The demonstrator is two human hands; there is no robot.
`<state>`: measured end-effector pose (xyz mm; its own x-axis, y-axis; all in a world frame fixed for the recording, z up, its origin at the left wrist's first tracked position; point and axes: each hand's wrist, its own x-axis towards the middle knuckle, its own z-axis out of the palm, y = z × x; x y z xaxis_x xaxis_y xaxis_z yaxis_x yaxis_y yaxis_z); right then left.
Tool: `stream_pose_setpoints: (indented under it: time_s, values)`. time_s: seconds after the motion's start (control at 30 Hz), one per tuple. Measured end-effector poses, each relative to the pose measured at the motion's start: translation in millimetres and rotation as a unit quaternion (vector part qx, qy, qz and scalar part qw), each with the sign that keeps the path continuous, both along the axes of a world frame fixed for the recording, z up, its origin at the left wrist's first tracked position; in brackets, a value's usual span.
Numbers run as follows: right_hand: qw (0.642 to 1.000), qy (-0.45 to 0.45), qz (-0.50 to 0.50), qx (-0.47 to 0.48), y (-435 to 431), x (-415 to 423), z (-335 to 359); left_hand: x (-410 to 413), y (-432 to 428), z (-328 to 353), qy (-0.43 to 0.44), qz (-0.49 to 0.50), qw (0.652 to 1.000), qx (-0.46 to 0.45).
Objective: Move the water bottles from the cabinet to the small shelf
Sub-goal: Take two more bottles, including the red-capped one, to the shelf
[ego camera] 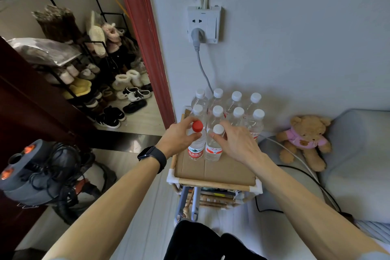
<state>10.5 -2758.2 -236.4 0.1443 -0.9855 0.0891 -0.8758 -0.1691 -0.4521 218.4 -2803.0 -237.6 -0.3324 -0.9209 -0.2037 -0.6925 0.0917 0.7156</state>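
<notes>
A small wooden shelf (213, 183) with a cardboard-lined top stands against the wall. Several white-capped water bottles (237, 104) stand upright in two rows at its back. In front of them stand a red-capped bottle (196, 150) and a white-capped bottle (213, 151), side by side on the cardboard. My left hand (179, 136) grips the red-capped bottle near its neck. My right hand (236, 141) holds the white-capped bottle around its shoulder, fingers curled about it.
A wall socket (203, 24) with a grey cord hangs above the shelf. A teddy bear (304, 139) and grey sofa (358, 154) lie right. A red door frame (145, 38), shoe rack (95, 65) and grey machine (35, 177) are left.
</notes>
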Motion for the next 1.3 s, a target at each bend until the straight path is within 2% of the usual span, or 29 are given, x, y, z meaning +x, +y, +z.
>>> stream_pose_setpoints:
  time_s: [0.2, 0.3, 0.63, 0.93, 1.3]
  values:
    - [0.999, -0.035, -0.026, -0.012, 3, 1, -3, 6, -5, 1, -0.018, -0.028, 0.999, 0.022]
    - [0.999, -0.043, -0.022, 0.011, 0, 3, -2, 7, -6, 1, -0.017, -0.036, 0.999, 0.025]
    - [0.992, 0.062, -0.024, 0.106, -11, -1, -1, 7, -4, 5, -0.038, -0.033, 0.999, 0.011]
    - [0.994, -0.029, -0.023, 0.107, -5, 2, 1, 4, -7, 3, -0.025, -0.023, 0.999, -0.008]
    - [0.988, -0.047, -0.025, 0.142, -5, 1, -3, 3, -5, 9, -0.032, -0.032, 0.999, 0.015]
